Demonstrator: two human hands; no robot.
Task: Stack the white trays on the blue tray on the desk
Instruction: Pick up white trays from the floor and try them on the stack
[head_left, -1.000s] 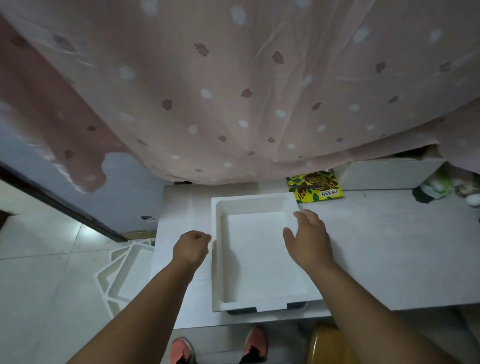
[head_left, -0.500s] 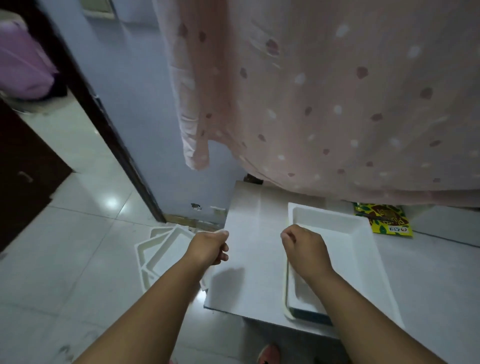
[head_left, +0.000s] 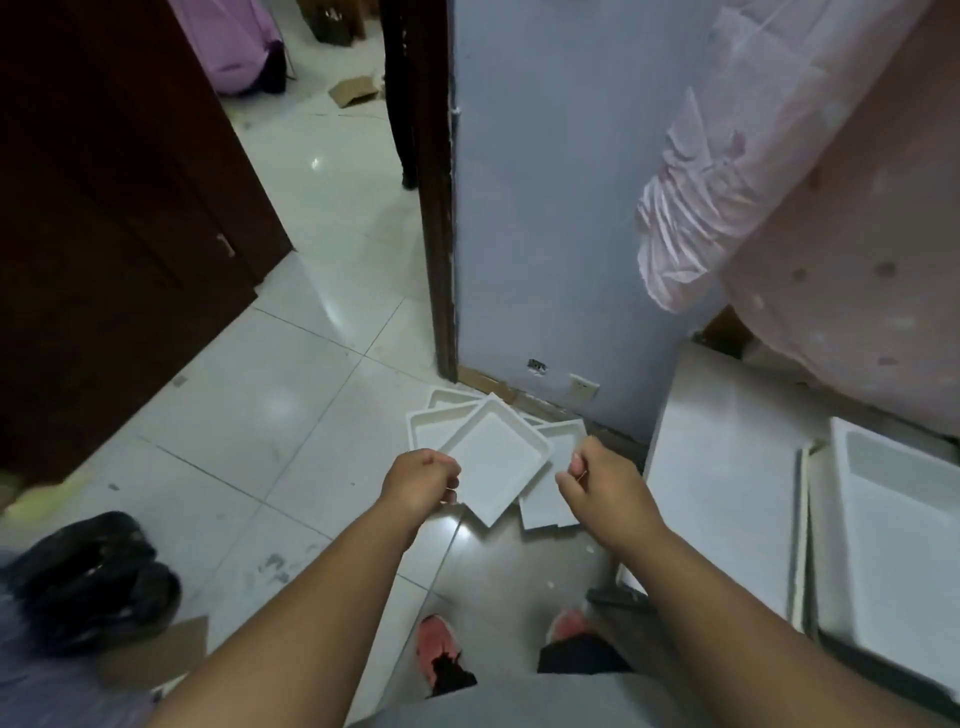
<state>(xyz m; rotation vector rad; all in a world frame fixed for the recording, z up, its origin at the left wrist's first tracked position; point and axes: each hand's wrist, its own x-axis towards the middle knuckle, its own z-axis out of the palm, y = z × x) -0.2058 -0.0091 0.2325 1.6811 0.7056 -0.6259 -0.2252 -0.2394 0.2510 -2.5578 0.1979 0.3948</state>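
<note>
Left grip (head_left: 423, 475) and right grip (head_left: 597, 480) were both curled and empty, above the floor (head_left: 260, 441). Loose pile of white trays (head_left: 493, 457) lay on the floor between and just beyond them. Table (head_left: 727, 467) sat right of right grip, carrying a top tray (head_left: 893, 545). Pink shoes (head_left: 439, 649) were below the grips.

We see the white tray (head_left: 893, 545) on the table (head_left: 727, 493) cut off by the right edge. On the floor (head_left: 234, 441), the top tray (head_left: 493, 462) hides most of the trays beneath (head_left: 428, 432), and our left hand (head_left: 421, 480) covers its left corner.
</note>
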